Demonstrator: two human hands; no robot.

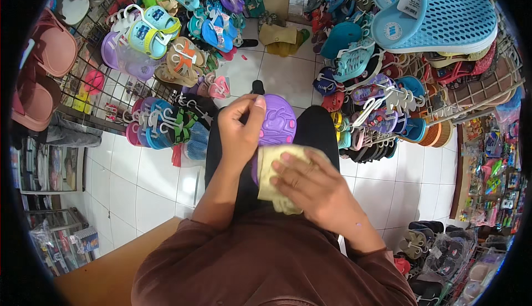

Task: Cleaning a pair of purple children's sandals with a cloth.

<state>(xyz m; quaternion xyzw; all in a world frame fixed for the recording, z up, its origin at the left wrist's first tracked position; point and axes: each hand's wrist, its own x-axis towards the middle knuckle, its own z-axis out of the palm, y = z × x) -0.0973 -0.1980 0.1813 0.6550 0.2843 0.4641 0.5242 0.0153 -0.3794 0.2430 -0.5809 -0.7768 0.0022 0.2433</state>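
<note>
My left hand (240, 129) pinches the left edge of a purple sandal (279, 119) between thumb and fingers. The sandal lies over my lap, with a raised pattern and small pink spots on the face turned up. Spread over its lower part is a pale yellow cloth (268, 173), which my right hand (311, 185) presses flat with its fingers. Cloth and hand hide most of the sandal's near half; a strip of purple shows along the left side. Black trousers (318, 127) cover my legs beneath it.
Wire racks with children's sandals on hangers (153, 31) stand to the left. More footwear hangs at the right, with large light-blue clogs (440, 19) above. A yellow cloth item (280, 38) lies on the white tiled floor (282, 73) ahead. Plastic-wrapped sandals (444, 254) are at the lower right.
</note>
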